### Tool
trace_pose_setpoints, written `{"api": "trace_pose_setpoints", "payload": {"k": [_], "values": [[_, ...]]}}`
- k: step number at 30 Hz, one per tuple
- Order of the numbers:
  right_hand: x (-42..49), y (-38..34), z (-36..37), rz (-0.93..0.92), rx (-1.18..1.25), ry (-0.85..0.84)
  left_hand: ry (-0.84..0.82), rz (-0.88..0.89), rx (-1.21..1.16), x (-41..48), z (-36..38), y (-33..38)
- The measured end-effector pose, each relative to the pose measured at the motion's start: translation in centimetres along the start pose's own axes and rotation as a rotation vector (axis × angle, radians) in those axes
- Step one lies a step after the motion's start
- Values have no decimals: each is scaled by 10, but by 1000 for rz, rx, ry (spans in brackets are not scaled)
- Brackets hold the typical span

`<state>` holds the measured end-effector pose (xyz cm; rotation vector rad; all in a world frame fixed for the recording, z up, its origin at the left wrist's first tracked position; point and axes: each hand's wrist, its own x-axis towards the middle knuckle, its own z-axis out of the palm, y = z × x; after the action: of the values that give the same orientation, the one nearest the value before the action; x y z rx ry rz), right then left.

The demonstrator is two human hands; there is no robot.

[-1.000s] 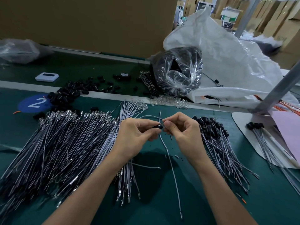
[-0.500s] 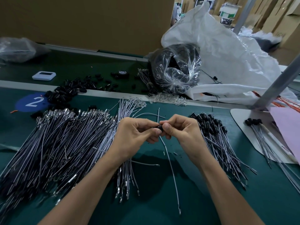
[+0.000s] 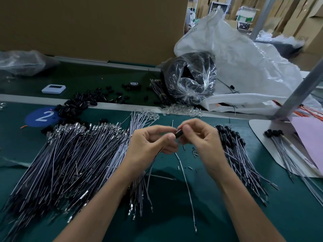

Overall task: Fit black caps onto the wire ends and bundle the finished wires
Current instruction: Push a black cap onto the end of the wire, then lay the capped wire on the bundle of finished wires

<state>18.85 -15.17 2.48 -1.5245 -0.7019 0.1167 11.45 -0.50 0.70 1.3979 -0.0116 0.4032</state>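
My right hand [image 3: 201, 142] pinches a small black cap [image 3: 178, 133] between thumb and forefinger above the green bench. My left hand [image 3: 150, 145] meets it from the left, fingertips pinching a thin grey wire [image 3: 187, 187] that hangs down from the cap toward me. A big heap of uncapped wires [image 3: 70, 159] lies to the left. To the right lies a pile of capped wires [image 3: 234, 151] with black ends. Loose black caps [image 3: 71, 107] are scattered at the back left.
A clear bag of black parts [image 3: 190, 81] and a large white sack [image 3: 244, 70] sit at the back. A white tray [image 3: 258, 130] with a few capped wires [image 3: 274, 135] and pink paper [image 3: 311, 137] is at the right, beside a slanted metal post [image 3: 300, 88]. A white device [image 3: 53, 88] lies back left.
Both hands have risen slightly and parted a little; the black cap now shows plainly between my fingertips, and the wire still hangs from it.
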Motion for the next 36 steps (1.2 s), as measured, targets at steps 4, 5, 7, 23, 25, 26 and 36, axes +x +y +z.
{"api": "trace_pose_setpoints", "payload": {"k": [4, 5, 7, 23, 25, 26, 36], "values": [[-6, -28, -43, 91, 486, -38, 277, 37, 0, 3, -13, 5], [-7, -35, -56, 83, 519, -27, 348, 31, -12, 4, -17, 6], [-7, -48, -82, 74, 459, 73, 407, -22, -12, 6, -23, 7], [13, -16, -2, 127, -950, -273, 724, 85, 120, 9, -27, 2], [11, -3, 31, 158, -945, -298, 734, 81, 122, 10, -28, 0], [10, 2, 44, 186, -980, -281, 733, 78, 124, 10, -27, 0], [33, 23, 75, 544, -727, -260, 678, 66, 160, 7, -17, -3]]}}
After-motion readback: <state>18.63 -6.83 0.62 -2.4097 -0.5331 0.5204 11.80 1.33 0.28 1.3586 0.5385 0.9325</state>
